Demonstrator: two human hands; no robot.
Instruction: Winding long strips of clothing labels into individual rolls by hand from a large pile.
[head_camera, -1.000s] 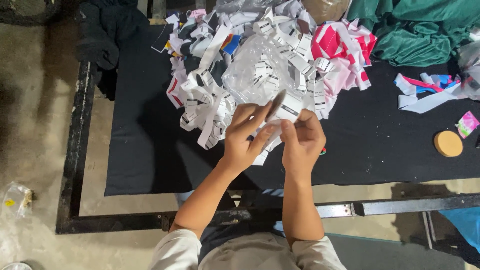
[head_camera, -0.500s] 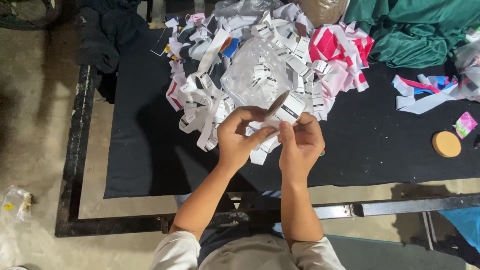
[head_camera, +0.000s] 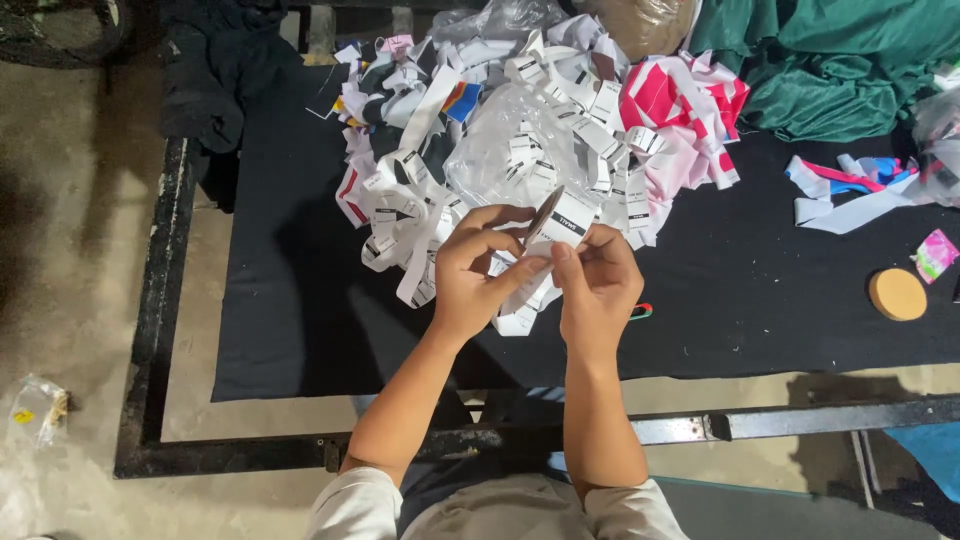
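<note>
A small white printed fabric label (head_camera: 572, 214) is pinched between the left hand (head_camera: 480, 270) and right hand (head_camera: 598, 280), both with fingers closed on it, held above a black cloth-covered table (head_camera: 300, 300). Just behind lies a tangled heap of white label strips (head_camera: 430, 190) and a clear plastic bag (head_camera: 510, 150). The thin label could slip and vanish into the heap. Its lower part is hidden by the fingers; a round tan disc (head_camera: 897, 294) sits well apart.

Single head cam, looking steeply down from above the person, close range. Black cloth-covered worktop (head_camera: 300, 300) fills frame from 9 to 3 o'clock; forearms enter at 6 o'clock.
</note>
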